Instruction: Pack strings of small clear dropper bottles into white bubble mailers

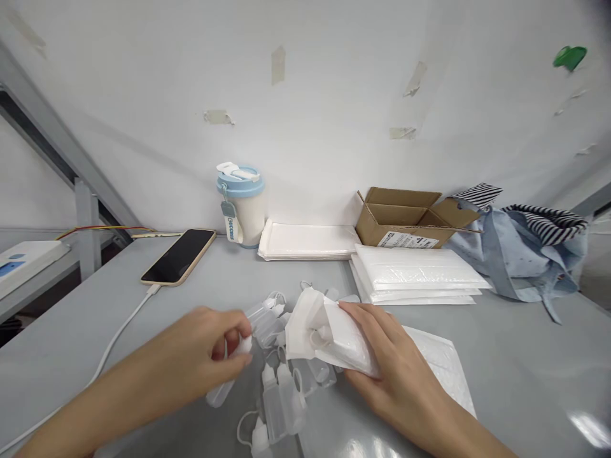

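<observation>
My left hand [217,346] is closed around a small clear squeeze bottle [220,393], its white top showing between thumb and fingers. To the right, my right hand [394,359] grips a white padded mailer [351,337] with its mouth facing left. Inside that mouth the white tip of a bottle [323,335] is visible. Below and between my hands lie several loose clear bottles [274,404] with white nozzles and looped cap straps, partly hidden by the mailer. Another white mailer [442,356] lies flat beneath my right forearm.
Behind my hands are a stack of padded mailers [415,273], a flat white stack [310,242] and an opened cardboard box [405,219]. A blue-lidded cup [248,216] and a charging phone [180,256] stand left; a blue cloth bag [518,254] sits right.
</observation>
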Action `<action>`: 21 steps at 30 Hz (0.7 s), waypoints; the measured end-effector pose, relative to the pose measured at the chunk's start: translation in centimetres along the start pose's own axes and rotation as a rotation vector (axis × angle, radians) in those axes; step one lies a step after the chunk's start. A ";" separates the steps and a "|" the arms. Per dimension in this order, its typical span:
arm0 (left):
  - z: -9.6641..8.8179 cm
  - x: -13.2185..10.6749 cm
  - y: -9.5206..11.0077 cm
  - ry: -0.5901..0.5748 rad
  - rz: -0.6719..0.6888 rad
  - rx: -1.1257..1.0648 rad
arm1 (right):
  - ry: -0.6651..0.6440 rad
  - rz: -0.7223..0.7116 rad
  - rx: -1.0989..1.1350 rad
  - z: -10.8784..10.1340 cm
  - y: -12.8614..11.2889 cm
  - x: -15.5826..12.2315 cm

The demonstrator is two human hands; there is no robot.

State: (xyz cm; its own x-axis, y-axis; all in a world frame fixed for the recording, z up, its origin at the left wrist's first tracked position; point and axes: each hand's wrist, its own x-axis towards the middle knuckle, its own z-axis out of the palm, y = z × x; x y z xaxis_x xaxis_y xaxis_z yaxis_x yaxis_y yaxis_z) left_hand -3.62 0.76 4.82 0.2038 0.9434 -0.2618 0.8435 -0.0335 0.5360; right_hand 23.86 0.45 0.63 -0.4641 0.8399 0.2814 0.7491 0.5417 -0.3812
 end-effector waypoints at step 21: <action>4.1 0.6 2.7 0.292 0.316 -0.088 | 0.068 -0.137 -0.039 0.0 -0.6 0.0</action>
State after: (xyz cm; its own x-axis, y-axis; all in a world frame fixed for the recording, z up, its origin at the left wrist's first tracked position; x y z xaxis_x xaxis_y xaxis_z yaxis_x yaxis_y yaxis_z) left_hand 0.79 -0.11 2.78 0.2855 0.9453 0.1576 0.7143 -0.3195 0.6227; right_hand 23.44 0.12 0.87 -0.5310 0.7533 0.3881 0.6995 0.6481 -0.3010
